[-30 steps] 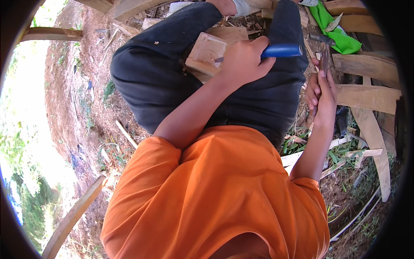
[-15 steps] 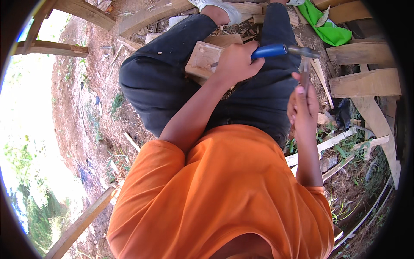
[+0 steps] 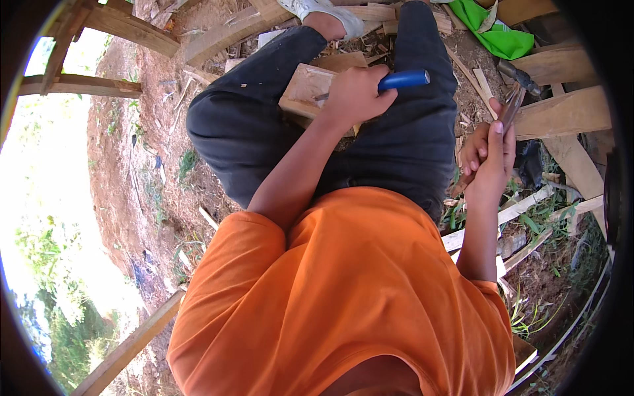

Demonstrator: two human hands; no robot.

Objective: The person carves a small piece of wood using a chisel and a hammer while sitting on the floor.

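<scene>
My left hand (image 3: 356, 92) is closed round a chisel with a blue handle (image 3: 404, 80). The handle sticks out to the right past my thumb, and a bit of metal blade (image 3: 322, 96) shows on the other side, at the face of a pale wooden block (image 3: 302, 84). That block lies by my bent left leg, partly hidden by my hand. Out to the right, my right hand (image 3: 487, 150) grips a hammer (image 3: 512, 107) by its handle. The hammer's dark metal head (image 3: 518, 76) is well apart from the chisel.
Curved wooden boards (image 3: 561, 113) stand at the right, with a bright green bag (image 3: 498, 33) beyond them. Offcuts and shavings litter the soil around my feet. Wooden slats (image 3: 502, 218) lie beside my right forearm, and a wooden frame (image 3: 79, 86) rises at the far left.
My right hand has swung the hammer rightward, away from the end of the chisel's handle. The left hand keeps the chisel at the block.
</scene>
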